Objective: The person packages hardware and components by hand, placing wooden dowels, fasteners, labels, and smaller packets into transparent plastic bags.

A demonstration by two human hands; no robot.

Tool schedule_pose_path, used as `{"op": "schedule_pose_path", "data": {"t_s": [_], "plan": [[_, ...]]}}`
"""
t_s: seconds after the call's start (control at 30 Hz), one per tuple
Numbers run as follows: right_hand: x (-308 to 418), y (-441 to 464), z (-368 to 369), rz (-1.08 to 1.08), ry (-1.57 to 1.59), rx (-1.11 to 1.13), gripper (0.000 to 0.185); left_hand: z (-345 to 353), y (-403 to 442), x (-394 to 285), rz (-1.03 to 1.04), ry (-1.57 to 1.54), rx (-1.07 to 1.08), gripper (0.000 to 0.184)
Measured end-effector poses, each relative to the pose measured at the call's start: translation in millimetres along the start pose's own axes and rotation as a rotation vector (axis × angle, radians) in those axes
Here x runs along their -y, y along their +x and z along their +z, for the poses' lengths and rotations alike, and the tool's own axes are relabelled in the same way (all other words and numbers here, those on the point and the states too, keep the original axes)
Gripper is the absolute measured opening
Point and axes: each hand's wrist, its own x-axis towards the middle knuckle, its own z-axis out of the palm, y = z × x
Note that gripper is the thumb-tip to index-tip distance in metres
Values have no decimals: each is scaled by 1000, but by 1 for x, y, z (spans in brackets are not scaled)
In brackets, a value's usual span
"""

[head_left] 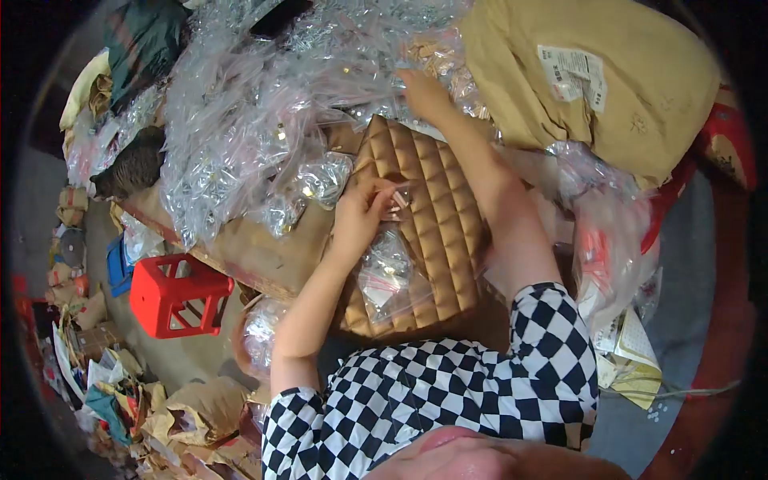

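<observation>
My left hand (366, 210) is closed in a pinch on a small clear plastic bag (400, 203) with a few pale, short pieces in it. This bag is held over a brown quilted cushion (436, 232). Further up, my right hand (427, 96) reaches to the edge of a heap of small tan pieces (436, 58), its fingers drawn together; what they hold, if anything, is too small to make out. Nearer my body, another clear bag (386, 276) with shiny contents and a white slip lies on the cushion.
A large pile of filled clear bags (248, 104) covers the table's left and back. At the back right stands a big tan sack (592, 72) with a label. A dark furry animal (136, 164) lies at the left edge. On the floor is a red plastic stool (164, 296).
</observation>
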Motion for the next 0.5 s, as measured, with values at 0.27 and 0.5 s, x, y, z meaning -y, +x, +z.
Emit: {"op": "schedule_pose_path", "data": {"t_s": [0.27,0.5], "plan": [[-18,-8,-53,380,278,562,18,-29,-11,8,-328,-728,-143,30],[45,-67,-157,114,1134,664,40,7,-5,-22,-322,-1080,81,57]]}}
